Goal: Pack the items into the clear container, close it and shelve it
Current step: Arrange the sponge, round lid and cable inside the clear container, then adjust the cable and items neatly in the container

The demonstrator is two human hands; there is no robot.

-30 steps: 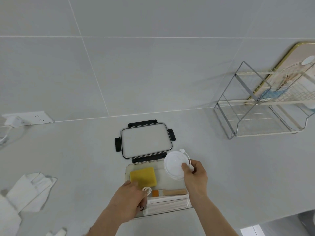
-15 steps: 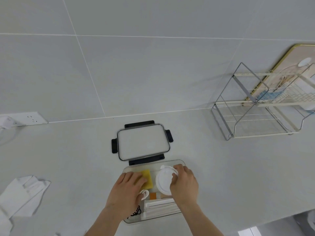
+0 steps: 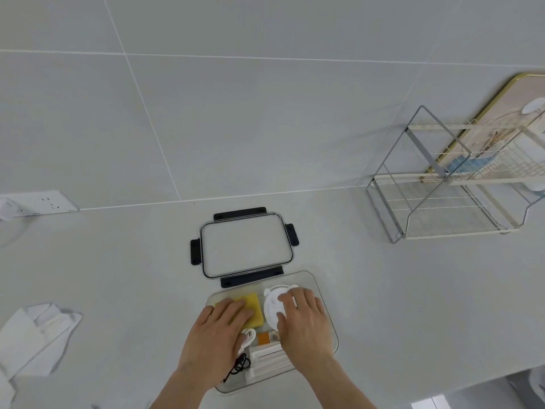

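Head view: clear container [image 3: 306, 279] holds yellow sponge [image 3: 255, 309] under flat left hand [image 3: 215, 335], white disc [image 3: 270, 309] under flat right hand [image 3: 303, 323].

Left hand [image 3: 216, 335] flat; right hand [image 3: 303, 323] likewise (palms down).

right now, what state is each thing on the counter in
clear rectangular plastic container, open, partly packed
clear lid with black clips, off, lying flat behind it
yellow sponge, in the container, flat left hand on it
white round plastic disc, in the container, flat right hand on it
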